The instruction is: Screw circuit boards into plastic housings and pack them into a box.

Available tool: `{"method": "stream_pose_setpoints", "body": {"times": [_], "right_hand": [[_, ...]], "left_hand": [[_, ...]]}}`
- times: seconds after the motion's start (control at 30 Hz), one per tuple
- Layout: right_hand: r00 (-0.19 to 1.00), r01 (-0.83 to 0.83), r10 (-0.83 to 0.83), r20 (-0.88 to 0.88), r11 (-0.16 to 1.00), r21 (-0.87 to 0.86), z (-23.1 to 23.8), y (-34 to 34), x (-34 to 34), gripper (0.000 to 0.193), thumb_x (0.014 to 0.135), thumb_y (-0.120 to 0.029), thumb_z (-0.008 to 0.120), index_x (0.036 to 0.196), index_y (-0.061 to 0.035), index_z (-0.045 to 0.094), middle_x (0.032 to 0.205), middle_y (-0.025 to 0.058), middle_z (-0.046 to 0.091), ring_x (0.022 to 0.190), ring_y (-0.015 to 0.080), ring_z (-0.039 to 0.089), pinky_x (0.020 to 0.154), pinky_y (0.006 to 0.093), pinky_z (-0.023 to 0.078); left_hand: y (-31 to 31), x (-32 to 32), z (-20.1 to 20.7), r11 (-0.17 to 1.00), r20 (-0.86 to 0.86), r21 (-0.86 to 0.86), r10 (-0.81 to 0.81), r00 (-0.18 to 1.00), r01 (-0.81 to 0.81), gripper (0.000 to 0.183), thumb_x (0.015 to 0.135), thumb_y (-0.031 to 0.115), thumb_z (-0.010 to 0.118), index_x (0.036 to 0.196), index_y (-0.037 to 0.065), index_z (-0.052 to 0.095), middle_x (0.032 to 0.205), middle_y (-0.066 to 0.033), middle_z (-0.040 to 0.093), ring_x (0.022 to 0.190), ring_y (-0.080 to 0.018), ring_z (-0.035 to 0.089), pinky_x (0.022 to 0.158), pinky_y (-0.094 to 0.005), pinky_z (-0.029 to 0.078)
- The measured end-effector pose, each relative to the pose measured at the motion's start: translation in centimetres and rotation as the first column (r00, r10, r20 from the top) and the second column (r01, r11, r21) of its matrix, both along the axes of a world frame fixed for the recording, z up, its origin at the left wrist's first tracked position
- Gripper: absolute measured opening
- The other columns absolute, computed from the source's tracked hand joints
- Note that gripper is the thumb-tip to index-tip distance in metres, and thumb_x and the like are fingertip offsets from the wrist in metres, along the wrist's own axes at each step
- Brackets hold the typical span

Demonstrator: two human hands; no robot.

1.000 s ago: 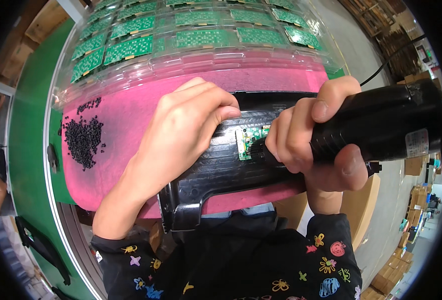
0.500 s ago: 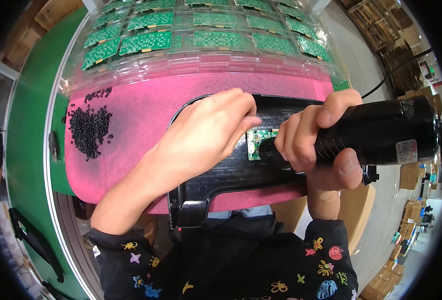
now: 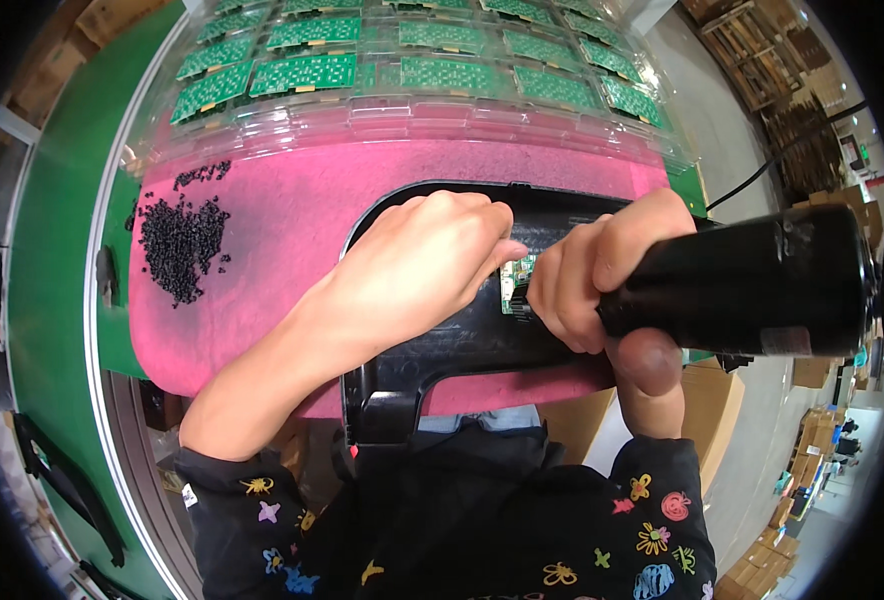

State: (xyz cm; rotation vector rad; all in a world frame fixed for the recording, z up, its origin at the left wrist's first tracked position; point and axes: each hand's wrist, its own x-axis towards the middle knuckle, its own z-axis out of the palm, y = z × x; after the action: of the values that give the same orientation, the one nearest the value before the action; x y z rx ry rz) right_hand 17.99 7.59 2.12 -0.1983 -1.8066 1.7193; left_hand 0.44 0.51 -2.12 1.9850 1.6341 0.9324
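Observation:
A black plastic housing [image 3: 482, 345] lies on the pink mat [image 3: 272, 230], its hollow side up, with a small green circuit board [image 3: 509, 290] inside it. My right hand [image 3: 602, 270] grips a thick black electric screwdriver [image 3: 762, 285], held slanting with its nose over the board. Its tip is hidden by the fingers and the dark nose piece. My left hand [image 3: 427, 260] is curled above the housing, thumb and fingers closed close to the board's left edge. Whatever is between those fingers cannot be made out.
A heap of small black screws [image 3: 180, 245] sits on the mat's left side. Clear plastic trays [image 3: 382, 118] with rows of green circuit boards [image 3: 304, 74] stand at the far side. A black cable [image 3: 752, 182] runs at the right, and cardboard boxes [image 3: 810, 455] stand beyond.
My right hand and the screwdriver have shifted slightly left over the board, and the driver has rolled a little in the grip. My left hand stays nearly in place.

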Motion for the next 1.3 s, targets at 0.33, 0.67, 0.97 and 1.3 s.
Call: {"method": "stream_pose_setpoints", "body": {"times": [0.33, 0.67, 0.97, 1.3], "right_hand": [[0.971, -0.06, -0.004, -0.241, 0.964, -0.259, 0.4, -0.3, 0.0, 0.045, 0.084, -0.032, 0.07, 0.109, -0.0048, 0.045, 0.063, 0.0024, 0.048, 0.056, 0.0113, 0.045, 0.055, 0.0262, 0.039], [0.8, -0.118, -0.088, -0.594, 0.947, -0.299, 1.1, 2.5, 1.0, 0.033, 0.093, -0.038, 0.053, 0.104, -0.0084, 0.045, 0.059, -0.0035, 0.045, 0.045, 0.0066, 0.042, 0.05, 0.0233, 0.038], [0.797, -0.089, -0.104, -0.595, 0.954, -0.285, 1.2, 2.4, 1.6, 0.035, 0.092, -0.041, 0.052, 0.106, -0.0091, 0.047, 0.06, -0.003, 0.045, 0.046, 0.0076, 0.043, 0.053, 0.0256, 0.039], [0.801, -0.164, 0.133, -0.584, 0.986, -0.001, 0.1, 3.2, 2.0, 0.043, 0.092, -0.045, 0.057, 0.116, -0.011, 0.045, 0.067, -0.0009, 0.056, 0.052, 0.01, 0.054, 0.052, 0.0264, 0.044]], "left_hand": [[-0.2, -0.2, 0.2, 0.996, 0.07, 0.048, -0.081, 0.994, 0.077, 0.014, 0.082, 0.009, 0.065, 0.087, -0.003, 0.06, 0.081, -0.0185, 0.062, 0.078, -0.0399, 0.061, 0.068, -0.0444, 0.048], [-0.1, 0.5, 1.0, 0.957, 0.023, 0.245, -0.163, 0.986, 0.153, 0.026, 0.075, 0.021, 0.076, 0.076, 0.002, 0.058, 0.066, -0.0105, 0.055, 0.063, -0.031, 0.058, 0.056, -0.0388, 0.046], [0.4, 0.9, 0.7, 0.921, -0.052, 0.326, -0.21, 0.976, 0.216, 0.026, 0.069, 0.017, 0.079, 0.076, 0.002, 0.059, 0.068, -0.0078, 0.056, 0.061, -0.0277, 0.058, 0.055, -0.036, 0.047], [0.3, 1.2, 1.0, 0.931, -0.079, 0.289, -0.209, 0.975, 0.223, 0.023, 0.069, 0.013, 0.076, 0.077, 0.003, 0.056, 0.071, -0.0067, 0.054, 0.064, -0.0253, 0.058, 0.056, -0.0351, 0.048]]}}
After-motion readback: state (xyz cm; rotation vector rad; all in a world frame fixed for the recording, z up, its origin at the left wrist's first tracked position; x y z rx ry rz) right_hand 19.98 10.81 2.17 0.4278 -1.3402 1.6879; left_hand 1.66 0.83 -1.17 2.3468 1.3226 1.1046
